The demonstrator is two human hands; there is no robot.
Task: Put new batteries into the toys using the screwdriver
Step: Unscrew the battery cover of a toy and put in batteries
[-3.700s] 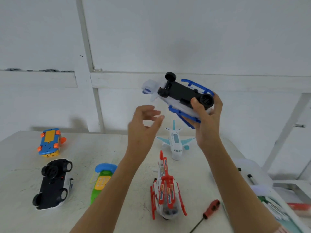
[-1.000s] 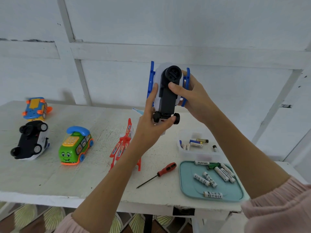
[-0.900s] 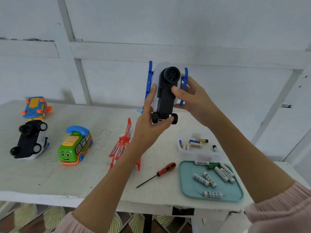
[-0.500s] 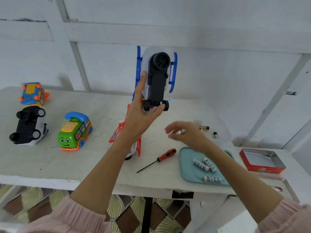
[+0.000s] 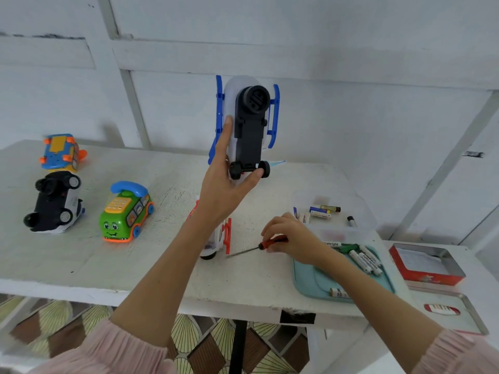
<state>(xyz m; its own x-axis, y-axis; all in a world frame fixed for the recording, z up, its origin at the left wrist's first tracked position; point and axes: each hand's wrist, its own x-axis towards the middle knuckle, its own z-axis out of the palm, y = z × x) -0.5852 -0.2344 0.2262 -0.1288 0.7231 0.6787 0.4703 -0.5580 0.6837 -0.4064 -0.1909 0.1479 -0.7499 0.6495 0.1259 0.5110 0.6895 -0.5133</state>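
My left hand [image 5: 226, 190] grips a white and blue toy helicopter [image 5: 249, 125] and holds it upright above the table, its black underside with wheels facing me. My right hand [image 5: 293, 240] is down on the table with its fingers curled around the red handle of the screwdriver [image 5: 266, 245], whose metal shaft points left along the tabletop. Loose white batteries [image 5: 364, 259] lie on a teal tray [image 5: 310, 282] behind my right wrist. More batteries [image 5: 321, 211] sit in a clear plastic box [image 5: 359, 209].
A red and white toy helicopter [image 5: 220, 238] lies under my left forearm. A green phone bus [image 5: 125, 211], an overturned black car [image 5: 54, 202] and a blue-orange toy [image 5: 60, 152] stand on the left. A red tin [image 5: 425, 265] and its lid [image 5: 448, 310] sit right.
My right hand let go of the blue helicopter, dropped to the table and closed on the screwdriver handle. My left hand alone now holds the helicopter upright.
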